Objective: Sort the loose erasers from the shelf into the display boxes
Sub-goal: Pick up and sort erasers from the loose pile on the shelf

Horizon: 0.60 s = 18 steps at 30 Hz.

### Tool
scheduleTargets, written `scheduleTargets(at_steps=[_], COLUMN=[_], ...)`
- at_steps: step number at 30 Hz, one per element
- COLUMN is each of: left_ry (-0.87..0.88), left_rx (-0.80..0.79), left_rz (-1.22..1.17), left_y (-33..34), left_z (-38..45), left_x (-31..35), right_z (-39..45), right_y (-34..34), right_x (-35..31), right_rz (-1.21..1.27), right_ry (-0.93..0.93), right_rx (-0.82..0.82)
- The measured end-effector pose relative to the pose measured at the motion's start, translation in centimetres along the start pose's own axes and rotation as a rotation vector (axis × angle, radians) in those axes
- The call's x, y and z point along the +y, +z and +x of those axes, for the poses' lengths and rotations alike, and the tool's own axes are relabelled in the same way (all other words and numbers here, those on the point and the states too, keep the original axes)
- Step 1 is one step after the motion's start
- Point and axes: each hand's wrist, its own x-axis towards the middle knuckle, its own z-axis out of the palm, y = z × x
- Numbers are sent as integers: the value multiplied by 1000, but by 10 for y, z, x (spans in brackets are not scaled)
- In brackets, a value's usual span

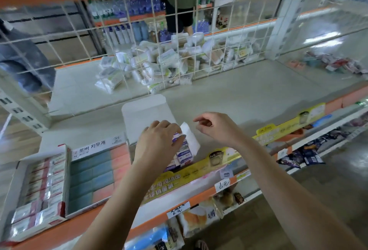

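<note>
Three display boxes stand along the shelf's front edge. The left box (61,170) holds red-and-white erasers (42,186). The middle box (87,148) holds teal and pink erasers (93,172). The right white box (145,108), lid flap open, holds blue-and-white erasers (185,154). My left hand (159,140) reaches into this box and its fingers curl round a blue-and-white eraser on the top row. My right hand (215,128) hovers just right of the box, fingers loosely curled, holding nothing.
A wire grid (139,40) backs the shelf (239,98), with packets of cotton swabs (159,64) piled behind it. Yellow label strips (278,128) run along the front edge. Snack packs (298,158) lie on lower shelves. A person (179,10) stands in the far aisle.
</note>
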Motion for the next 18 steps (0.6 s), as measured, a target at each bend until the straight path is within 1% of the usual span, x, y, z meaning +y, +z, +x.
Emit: scheduleTargets(at_steps=[3,5,7,10,14,18], left_ry=[116,203,288,397,480,527], left_rx=[-73,-125,-156,-163,-205,-237], left_rz=[1,17,27,27,14,18], left_y=[-5,-1,7,26,55,90], left_z=[32,56,78,106,139,174], left_x=[8,22,45,88,158,230], right_z=[1,0,-5,-16,-36,-58], right_y=[-17,-29,-45,-69,-112,-169], right_x=[10,20,35,66,116,173], right_rz=[-100,-209,-310,-442,-512,-482], right_ry=[37,56,97,176,309,434], right_rx=[39,45,52,108,147,169])
